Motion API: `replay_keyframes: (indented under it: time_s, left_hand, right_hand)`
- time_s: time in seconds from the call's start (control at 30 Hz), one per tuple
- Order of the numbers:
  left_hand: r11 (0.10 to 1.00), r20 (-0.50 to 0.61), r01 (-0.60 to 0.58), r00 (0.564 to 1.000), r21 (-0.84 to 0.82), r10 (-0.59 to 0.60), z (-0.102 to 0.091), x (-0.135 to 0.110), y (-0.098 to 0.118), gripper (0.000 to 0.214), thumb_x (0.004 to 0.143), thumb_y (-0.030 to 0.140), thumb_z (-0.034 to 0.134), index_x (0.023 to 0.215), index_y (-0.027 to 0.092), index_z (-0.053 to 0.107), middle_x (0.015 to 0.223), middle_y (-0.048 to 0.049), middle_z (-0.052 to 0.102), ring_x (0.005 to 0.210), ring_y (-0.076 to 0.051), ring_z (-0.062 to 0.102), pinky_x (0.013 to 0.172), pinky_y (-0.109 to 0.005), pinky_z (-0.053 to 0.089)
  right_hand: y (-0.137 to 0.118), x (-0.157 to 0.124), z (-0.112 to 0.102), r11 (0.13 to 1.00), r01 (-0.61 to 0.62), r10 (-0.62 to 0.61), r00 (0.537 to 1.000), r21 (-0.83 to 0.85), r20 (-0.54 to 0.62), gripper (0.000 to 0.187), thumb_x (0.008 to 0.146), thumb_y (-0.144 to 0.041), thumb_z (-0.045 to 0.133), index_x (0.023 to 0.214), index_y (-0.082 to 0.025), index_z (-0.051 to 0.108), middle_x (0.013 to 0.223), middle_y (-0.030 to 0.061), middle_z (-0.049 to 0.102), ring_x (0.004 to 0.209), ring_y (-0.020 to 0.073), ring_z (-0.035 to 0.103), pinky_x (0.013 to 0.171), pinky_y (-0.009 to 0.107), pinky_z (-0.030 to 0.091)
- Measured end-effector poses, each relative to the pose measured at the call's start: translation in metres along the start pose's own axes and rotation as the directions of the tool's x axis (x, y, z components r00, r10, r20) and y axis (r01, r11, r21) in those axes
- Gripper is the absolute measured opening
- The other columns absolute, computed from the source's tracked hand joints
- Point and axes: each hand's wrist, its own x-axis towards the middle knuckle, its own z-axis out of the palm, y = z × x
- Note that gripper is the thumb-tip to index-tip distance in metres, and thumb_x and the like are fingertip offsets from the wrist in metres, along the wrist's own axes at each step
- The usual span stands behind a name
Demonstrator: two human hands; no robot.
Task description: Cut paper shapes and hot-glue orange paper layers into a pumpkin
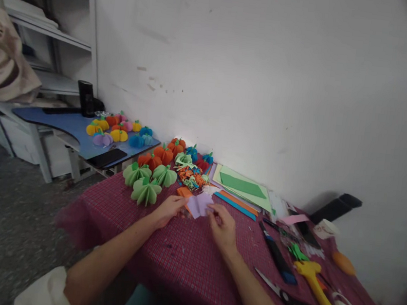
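A small piece of lilac paper point(200, 204) with a crease down its middle is held up between my two hands over the checked tablecloth. My left hand point(172, 209) pinches its left edge, and my right hand point(223, 224) grips the right edge between thumb and fingers. Just behind the paper lie orange paper pieces point(184, 193), partly covered by it. Left of my hands stand several light green paper pumpkins point(146, 191). A heap of orange and green paper scraps point(192, 175) sits beyond the lilac paper.
Stacked coloured sheets point(242, 185) lie by the wall. On the right are scissors point(294, 302), a yellow glue gun point(315, 283) and a blue-black cutter point(280, 256). A blue table point(70, 127) at left bears more paper pumpkins and a phone point(107, 158).
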Motion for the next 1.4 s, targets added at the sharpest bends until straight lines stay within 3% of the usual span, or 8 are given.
replay_keyframes:
  time_s: [0.1,0.27,0.4,0.53,0.73,0.9,1.17,1.4]
  left_hand:
    - [1.000,-0.021,-0.007,1.000,0.017,0.007,0.001,0.000,0.001,0.042,0.071,0.049,0.060,0.080,0.007,0.064,0.066,-0.0094,0.068,0.056,-0.013,0.060,0.052,-0.022,0.038]
    - [0.999,-0.042,-0.016,0.999,0.039,0.017,0.002,0.001,-0.001,0.042,0.071,0.049,0.061,0.078,0.008,0.064,0.066,-0.0089,0.068,0.058,-0.014,0.061,0.052,-0.022,0.039]
    - [0.998,-0.032,-0.016,0.999,0.059,0.018,0.002,0.002,-0.004,0.041,0.071,0.050,0.060,0.078,0.010,0.064,0.069,-0.0086,0.069,0.061,-0.015,0.063,0.052,-0.022,0.039]
    - [0.995,-0.012,-0.022,1.000,0.096,0.023,0.002,0.003,-0.005,0.041,0.073,0.051,0.058,0.078,0.011,0.065,0.069,-0.0070,0.069,0.058,-0.013,0.061,0.052,-0.021,0.039]
    - [0.988,0.051,-0.039,0.998,0.151,0.031,0.003,0.001,-0.006,0.040,0.073,0.050,0.058,0.072,0.011,0.067,0.062,-0.0049,0.067,0.053,-0.012,0.057,0.050,-0.022,0.039]
    - [0.988,0.059,-0.020,0.998,0.151,0.011,0.005,0.000,-0.006,0.045,0.072,0.054,0.056,0.074,0.010,0.066,0.060,-0.0064,0.067,0.052,-0.013,0.059,0.049,-0.022,0.040]
    - [0.988,-0.072,-0.042,0.996,0.152,0.053,0.002,0.003,-0.005,0.049,0.073,0.058,0.051,0.079,0.010,0.061,0.064,-0.0090,0.067,0.053,-0.015,0.061,0.047,-0.023,0.041]
    - [0.930,-0.213,-0.081,0.963,0.359,0.166,-0.006,0.007,-0.012,0.025,0.072,0.038,0.056,0.063,0.015,0.059,0.049,-0.0001,0.059,0.042,-0.010,0.052,0.042,-0.020,0.035]
  right_hand:
    - [0.007,0.007,0.002,0.995,-0.085,0.091,0.990,0.056,-0.105,0.032,0.084,-0.032,0.051,0.112,-0.017,0.053,0.090,0.0082,0.067,0.074,0.0170,0.063,0.065,0.031,0.051]
    - [0.012,0.010,0.004,0.965,-0.207,0.236,0.953,0.162,-0.192,0.046,0.075,-0.034,0.059,0.116,-0.015,0.048,0.108,0.0125,0.062,0.089,0.0201,0.061,0.073,0.032,0.050]
    - [0.005,0.002,0.008,0.972,-0.232,0.230,0.971,-0.029,-0.063,0.028,0.078,-0.038,0.055,0.096,-0.017,0.062,0.090,0.0068,0.066,0.075,0.0180,0.058,0.068,0.029,0.047]
    - [0.001,-0.001,0.014,0.972,-0.228,0.233,0.967,-0.058,0.103,0.024,0.079,-0.041,0.054,0.077,-0.020,0.066,0.071,0.0022,0.064,0.064,0.0160,0.056,0.059,0.026,0.045]
    - [0.014,0.002,0.015,0.953,-0.299,0.302,0.949,-0.043,0.094,0.037,0.075,-0.041,0.059,0.104,-0.019,0.060,0.083,0.0040,0.066,0.069,0.0169,0.058,0.061,0.027,0.047]
    - [0.024,0.002,0.014,0.936,-0.351,0.351,0.932,-0.017,0.093,0.025,0.067,-0.041,0.065,0.077,-0.018,0.066,0.073,0.0037,0.065,0.063,0.0163,0.056,0.058,0.026,0.046]
    - [0.035,0.003,0.004,0.897,-0.442,0.439,0.896,0.030,0.068,0.038,0.073,-0.056,0.054,0.073,-0.018,0.059,0.066,0.0033,0.065,0.059,0.0162,0.059,0.053,0.026,0.047]
    - [0.066,0.029,-0.014,0.877,-0.446,0.462,0.885,-0.177,0.058,0.030,0.069,-0.049,0.057,0.067,-0.019,0.057,0.061,0.0026,0.065,0.056,0.0178,0.060,0.049,0.026,0.046]
